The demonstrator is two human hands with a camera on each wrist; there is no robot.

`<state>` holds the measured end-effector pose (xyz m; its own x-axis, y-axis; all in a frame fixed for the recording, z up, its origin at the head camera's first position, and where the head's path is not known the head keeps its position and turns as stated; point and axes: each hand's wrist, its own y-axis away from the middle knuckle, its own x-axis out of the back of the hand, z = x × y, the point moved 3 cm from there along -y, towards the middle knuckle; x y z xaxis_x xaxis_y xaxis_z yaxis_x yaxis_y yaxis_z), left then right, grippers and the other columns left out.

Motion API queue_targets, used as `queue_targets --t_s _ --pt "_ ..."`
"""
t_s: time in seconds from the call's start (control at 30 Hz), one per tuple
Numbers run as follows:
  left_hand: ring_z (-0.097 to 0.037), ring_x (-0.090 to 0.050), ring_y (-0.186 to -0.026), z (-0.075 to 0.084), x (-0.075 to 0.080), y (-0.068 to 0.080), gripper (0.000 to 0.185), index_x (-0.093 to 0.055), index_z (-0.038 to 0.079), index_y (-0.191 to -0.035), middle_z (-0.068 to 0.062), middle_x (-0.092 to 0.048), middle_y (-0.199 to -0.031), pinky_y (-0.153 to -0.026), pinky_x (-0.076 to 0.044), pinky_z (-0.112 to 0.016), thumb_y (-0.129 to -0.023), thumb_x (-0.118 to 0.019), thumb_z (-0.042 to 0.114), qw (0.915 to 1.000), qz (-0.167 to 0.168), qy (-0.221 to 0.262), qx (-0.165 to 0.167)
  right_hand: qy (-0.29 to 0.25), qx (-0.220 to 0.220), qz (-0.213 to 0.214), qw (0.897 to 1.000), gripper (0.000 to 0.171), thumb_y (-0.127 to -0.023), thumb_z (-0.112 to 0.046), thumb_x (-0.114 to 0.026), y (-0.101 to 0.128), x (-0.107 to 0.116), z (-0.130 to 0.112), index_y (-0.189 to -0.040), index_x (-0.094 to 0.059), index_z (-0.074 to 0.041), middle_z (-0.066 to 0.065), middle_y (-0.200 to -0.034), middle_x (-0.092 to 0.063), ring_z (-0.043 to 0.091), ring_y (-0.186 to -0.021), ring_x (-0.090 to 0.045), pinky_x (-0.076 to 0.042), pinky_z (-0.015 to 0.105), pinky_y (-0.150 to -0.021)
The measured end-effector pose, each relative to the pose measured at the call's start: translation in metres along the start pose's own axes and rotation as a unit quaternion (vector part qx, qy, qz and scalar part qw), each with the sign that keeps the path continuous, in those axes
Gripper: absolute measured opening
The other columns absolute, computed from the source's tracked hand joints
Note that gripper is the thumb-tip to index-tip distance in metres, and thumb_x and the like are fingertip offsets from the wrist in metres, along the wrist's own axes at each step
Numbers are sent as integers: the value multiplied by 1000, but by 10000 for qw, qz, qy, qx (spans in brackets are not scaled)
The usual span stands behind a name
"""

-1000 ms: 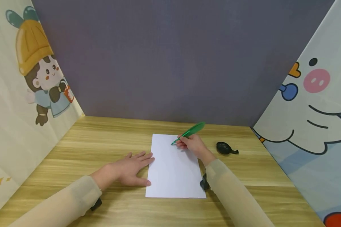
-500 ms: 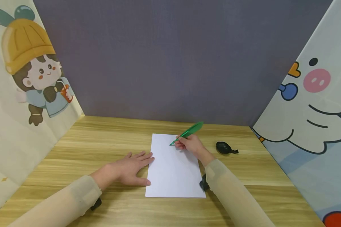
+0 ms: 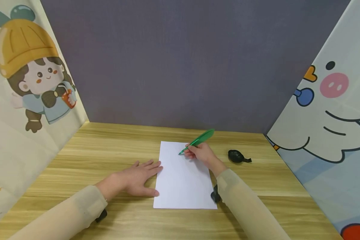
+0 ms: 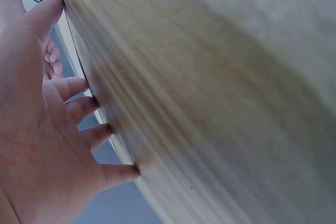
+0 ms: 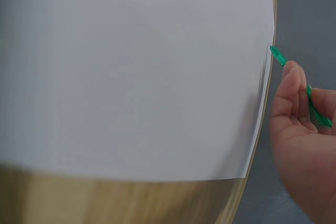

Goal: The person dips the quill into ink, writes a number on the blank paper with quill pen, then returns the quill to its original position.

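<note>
Wood-grained desk [image 3: 108, 143] was viewed from above, its far edge met by a grey panel [image 3: 183, 63]. A sheet of white paper [image 3: 183, 186] was found laid flat about midway between the desk's left and right edges, its top short side set near the desk's far edge.

Left hand [image 3: 141, 180]: laid palm down to the left of the paper, fingers straight and spread apart, nothing gripped. The paper's left side was overlapped by the tips of the thumb and of the nearest fingers. In the left wrist view the fingertips were seen lowered to the surface.

Right hand [image 3: 202, 153]: placed over the paper's upper right part. A green feather pen [image 3: 202, 137] was clamped between the thumb and fingers, held aslant, its plume raised toward the desk's far edge and its point directed down and left at the upper part of the paper. Whether the paper was touched by the point could not be told.

To the right of that hand, toward the desk's far right corner, a black round-bodied object [image 3: 236, 156] was noted, its narrow neck turned toward the desk's right edge. Pale sleeves [image 3: 249, 203] were worn on both arms, and a dark device [image 3: 216, 194] was partly seen under the right cuff. The desk's left edge was bordered by a cream cartoon hanging [image 3: 3, 150], its right edge by a white and blue one.
</note>
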<state>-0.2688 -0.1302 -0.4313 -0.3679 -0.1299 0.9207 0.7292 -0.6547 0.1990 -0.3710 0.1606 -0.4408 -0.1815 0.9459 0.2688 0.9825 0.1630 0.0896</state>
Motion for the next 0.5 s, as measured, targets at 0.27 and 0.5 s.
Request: queue_targets --t_s 0.27,0.5 --pt "-38 -18 -172 2 0 1 101 -31 16 -175 -5 -23 -185 -132 -16 -78 -99 -66 73 10000 -6 -2 15 11 23 -99 9999 34 -115 -12 -56 4 -1 -1 -139 -68 9 23 -117 -81 15 -94 -81 -66 28 -82" --pt "-38 -19 -171 3 1 2 101 -32 16 -175 -5 -23 -184 -131 -17 -78 -99 -66 73 10000 2 -22 34 -107 20 -169 9998 35 -115 -12 -57 5 -2 0 -140 -67 10 25 -117 -80 14 -92 -80 -66 28 -82"
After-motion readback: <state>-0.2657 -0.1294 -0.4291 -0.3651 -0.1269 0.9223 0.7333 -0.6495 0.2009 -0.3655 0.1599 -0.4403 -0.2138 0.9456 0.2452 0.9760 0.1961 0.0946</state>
